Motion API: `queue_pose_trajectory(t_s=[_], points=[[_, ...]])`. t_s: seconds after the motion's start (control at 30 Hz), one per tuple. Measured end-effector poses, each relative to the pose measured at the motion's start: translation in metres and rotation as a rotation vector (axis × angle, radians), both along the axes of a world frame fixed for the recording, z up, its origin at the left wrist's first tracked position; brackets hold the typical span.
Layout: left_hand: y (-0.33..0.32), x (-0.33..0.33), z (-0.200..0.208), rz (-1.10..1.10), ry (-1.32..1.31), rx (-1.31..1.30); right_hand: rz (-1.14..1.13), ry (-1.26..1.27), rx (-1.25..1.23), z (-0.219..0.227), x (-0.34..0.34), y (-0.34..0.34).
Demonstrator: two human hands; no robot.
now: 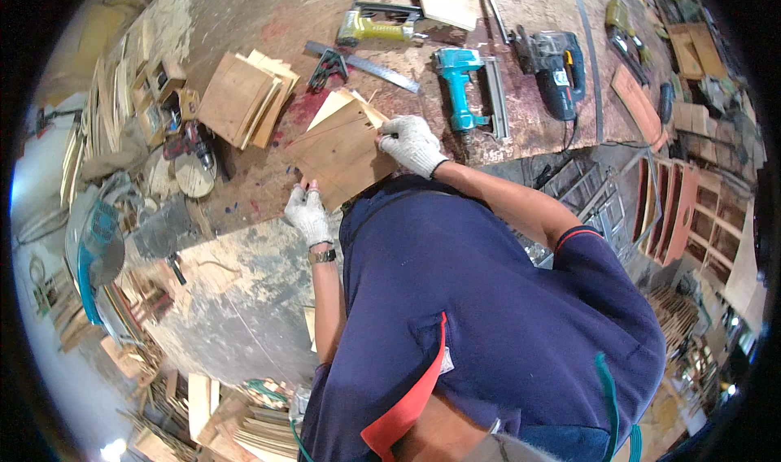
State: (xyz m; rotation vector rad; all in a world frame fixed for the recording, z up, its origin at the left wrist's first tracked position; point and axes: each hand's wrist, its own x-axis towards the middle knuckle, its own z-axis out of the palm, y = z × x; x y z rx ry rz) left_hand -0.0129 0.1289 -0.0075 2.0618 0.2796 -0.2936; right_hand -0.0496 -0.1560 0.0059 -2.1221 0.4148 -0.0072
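Observation:
A flat brown plywood piece (342, 159) is held at the table's near edge, in front of my body. My left hand (307, 215), in a white knit glove with bare fingertips, pinches its near left corner. My right hand (413, 145), gloved likewise, grips its right edge, with the thumb on top. Paler wood pieces (332, 104) stick out from beneath the far side of the plywood. Just beyond lies a steel ruler (382, 73) with a dark square head (329, 70). To the left sits a stack of plywood squares (234, 100).
On the worktable (268, 15), a teal nail gun (460, 88), a yellow-green staple gun (378, 28) and a corded jigsaw (561, 76) lie beyond my right hand. A drill (191, 146) rests at the left. A teal circular saw (99, 238) stands further left, near wood offcuts.

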Motion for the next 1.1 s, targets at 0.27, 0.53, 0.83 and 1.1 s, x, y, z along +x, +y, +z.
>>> queue_pose_trajectory(t_s=[0.27, 0.53, 0.83, 1.1], points=[[-0.009, 0.002, 0.006, 0.05, 0.002, -0.173, 0.055, 0.035, -0.028, -0.001, -0.002, -0.005], [0.008, -0.009, 0.003, -0.039, 0.245, 0.014, -0.301, 0.07, -0.416, 0.006, -0.001, -0.077], [0.008, -0.019, 0.0, -0.107, 0.392, -0.418, -0.401, 0.245, -0.319, -0.028, -0.009, -0.13], [0.008, -0.032, 0.007, -0.123, 0.298, -0.163, 0.053, 0.128, -0.047, 0.104, -0.034, -0.107]])
